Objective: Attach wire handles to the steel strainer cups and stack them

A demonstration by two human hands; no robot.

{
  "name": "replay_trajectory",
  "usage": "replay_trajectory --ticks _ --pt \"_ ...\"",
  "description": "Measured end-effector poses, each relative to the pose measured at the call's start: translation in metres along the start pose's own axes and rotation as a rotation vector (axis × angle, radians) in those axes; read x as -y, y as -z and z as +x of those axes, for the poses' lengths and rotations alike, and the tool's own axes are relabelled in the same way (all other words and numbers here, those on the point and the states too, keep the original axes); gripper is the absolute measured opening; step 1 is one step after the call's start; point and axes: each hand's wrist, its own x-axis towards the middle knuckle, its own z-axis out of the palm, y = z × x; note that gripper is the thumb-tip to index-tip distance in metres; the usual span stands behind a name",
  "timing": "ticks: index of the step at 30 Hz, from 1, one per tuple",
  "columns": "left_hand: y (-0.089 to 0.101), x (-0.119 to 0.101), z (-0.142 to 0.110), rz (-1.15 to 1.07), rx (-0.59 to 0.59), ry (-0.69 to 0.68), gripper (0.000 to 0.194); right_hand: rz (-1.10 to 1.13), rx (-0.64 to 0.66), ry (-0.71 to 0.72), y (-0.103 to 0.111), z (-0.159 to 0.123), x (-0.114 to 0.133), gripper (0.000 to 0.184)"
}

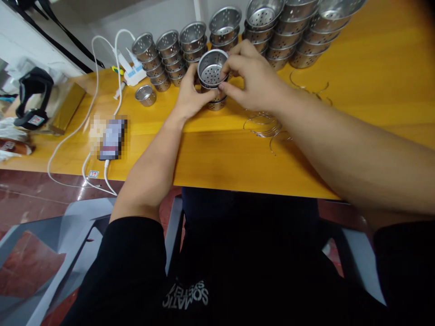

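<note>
A perforated metal cup (213,68) tops a short stack of like cups in front of me. My left hand (193,93) wraps round the left side of this stack, thumb along its front. On the right side, my right hand (249,74) pinches the top cup's rim, with finger and thumb close together. Whether a thin wire is between those fingers is too small to tell. Below my right hand, several loose curved wires (267,126) lie on the yellow table (217,158).
Tall stacks of perforated cups (261,18) line the back of the table. One small cup (146,95) stands apart at left, near a power strip (135,72) and a phone (113,139) on a white cable. More wires (311,88) lie at right.
</note>
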Motion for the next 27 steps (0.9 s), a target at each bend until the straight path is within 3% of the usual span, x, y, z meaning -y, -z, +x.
replay_trajectory --ticks 3,8,16,22,27 --pt "0.004 -0.005 0.0 0.044 0.035 -0.007 0.077 -0.015 0.011 -0.002 0.0 -0.003 0.002 0.025" --pt "0.005 -0.025 -0.01 0.029 0.001 -0.027 0.066 -0.019 0.006 -0.001 -0.001 -0.002 -0.001 0.028" --pt "0.002 -0.022 -0.006 0.01 0.007 0.057 0.065 -0.024 0.023 -0.004 -0.005 0.004 -0.011 0.034" --pt "0.003 -0.034 -0.012 -0.019 0.045 0.042 0.066 -0.045 0.04 0.006 -0.003 0.01 -0.015 0.032" --pt "0.005 -0.03 -0.013 0.006 0.079 0.023 0.063 -0.05 0.058 -0.013 -0.002 0.011 -0.014 0.027"
